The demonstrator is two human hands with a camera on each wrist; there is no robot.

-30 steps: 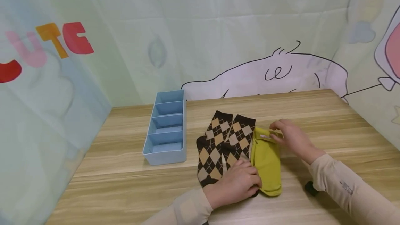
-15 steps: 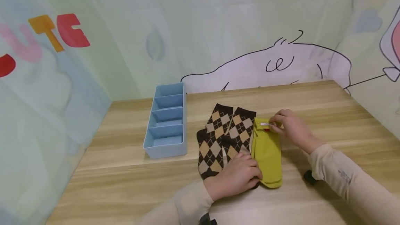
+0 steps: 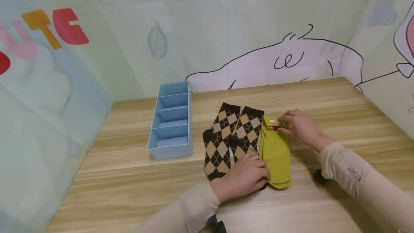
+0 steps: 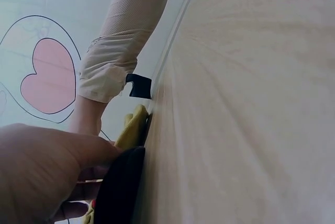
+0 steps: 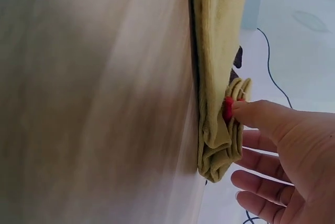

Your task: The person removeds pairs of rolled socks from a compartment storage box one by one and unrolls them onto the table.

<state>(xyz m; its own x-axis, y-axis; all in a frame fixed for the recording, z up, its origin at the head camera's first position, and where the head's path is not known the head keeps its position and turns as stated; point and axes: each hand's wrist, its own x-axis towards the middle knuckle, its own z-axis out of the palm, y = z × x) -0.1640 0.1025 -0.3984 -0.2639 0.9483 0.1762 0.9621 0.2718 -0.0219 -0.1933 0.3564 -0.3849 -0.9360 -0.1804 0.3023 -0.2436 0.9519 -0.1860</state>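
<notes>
A folded yellow-green garment lies at the right of a pair of brown argyle socks. At its far end is a folded-over band with a white label and a red spot. My right hand pinches that band at its right corner; in the right wrist view the thumb presses beside the red spot on the layered cloth. My left hand rests over the near end of the right sock, its fingertips at the garment's left edge. In the left wrist view the thumb meets the sock's dark toe.
A light blue organizer box with several compartments stands left of the socks on the wooden table. A printed curtain hangs behind the table. Dark wrist mounts sit under both sleeves.
The head view has tilted down slightly. My right thumb and fingers have shifted at the band's corner, and the red spot has come into sight. The left hand stays in place on the sock.
</notes>
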